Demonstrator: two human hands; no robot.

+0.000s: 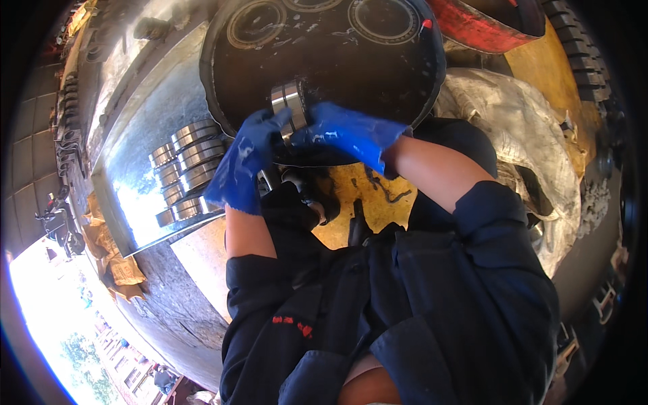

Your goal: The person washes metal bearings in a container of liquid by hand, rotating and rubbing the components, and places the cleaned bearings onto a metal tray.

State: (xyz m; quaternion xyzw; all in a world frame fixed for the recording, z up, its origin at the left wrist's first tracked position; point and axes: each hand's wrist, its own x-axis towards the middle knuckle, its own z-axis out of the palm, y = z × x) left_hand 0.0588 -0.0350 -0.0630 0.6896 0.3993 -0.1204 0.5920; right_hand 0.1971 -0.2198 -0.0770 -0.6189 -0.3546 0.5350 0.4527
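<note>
A shiny steel bearing ring, grooved around its side, stands on edge at the near side of a round dark basin. My left hand, in a blue rubber glove, grips the ring's left side. From the right, my right hand, gloved the same way, has its fingers closed at the ring's lower right edge. Both gloves are slightly blurred, and the fingertips are partly hidden. Inside the basin's far part lie several more rings, among them a flat ring at the left and another at the right.
Left of the basin, stacks of shiny bearing rings stand on a reflective metal sheet. A red curved metal part is at the far right. Pale crumpled cloth lies to the right, with a black tyre beyond.
</note>
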